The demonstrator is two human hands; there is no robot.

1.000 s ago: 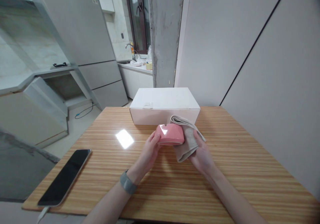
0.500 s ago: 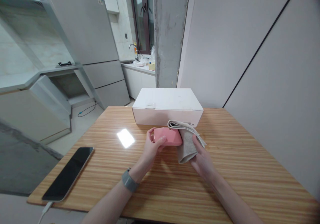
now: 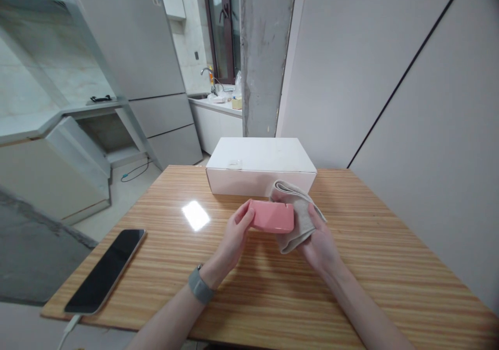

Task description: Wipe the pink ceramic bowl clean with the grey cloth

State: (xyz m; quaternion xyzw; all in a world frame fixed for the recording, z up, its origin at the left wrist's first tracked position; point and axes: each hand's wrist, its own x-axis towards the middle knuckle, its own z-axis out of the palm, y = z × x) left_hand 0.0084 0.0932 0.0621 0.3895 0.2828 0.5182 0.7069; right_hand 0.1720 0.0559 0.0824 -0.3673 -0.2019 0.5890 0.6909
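Observation:
A small pink case [image 3: 272, 217], glossy with rounded corners, is pinched at its left end by my left hand [image 3: 236, 234], thumb in front. A grey watch strap circles that wrist. My right hand [image 3: 320, 243] is closed on a folded grey cloth [image 3: 299, 216], its thumb on the near side and its other fingers mostly hidden behind. The case's right end overlaps the cloth; whether they press together I cannot tell. Both are held above the wooden table [image 3: 163, 267], in front of a white box [image 3: 261, 157].
A black-screened phone [image 3: 107, 272] with a white cable [image 3: 70, 331] plugged in lies at the table's left edge. Behind the table stand a grey pillar [image 3: 265, 59] and a fridge [image 3: 128, 43]. A pale wall panel [image 3: 351, 69] runs along the right.
The pink case has shifted right and turned, showing a different side. My left hand's grip has moved to its left end. The cloth and my right hand have moved slightly right.

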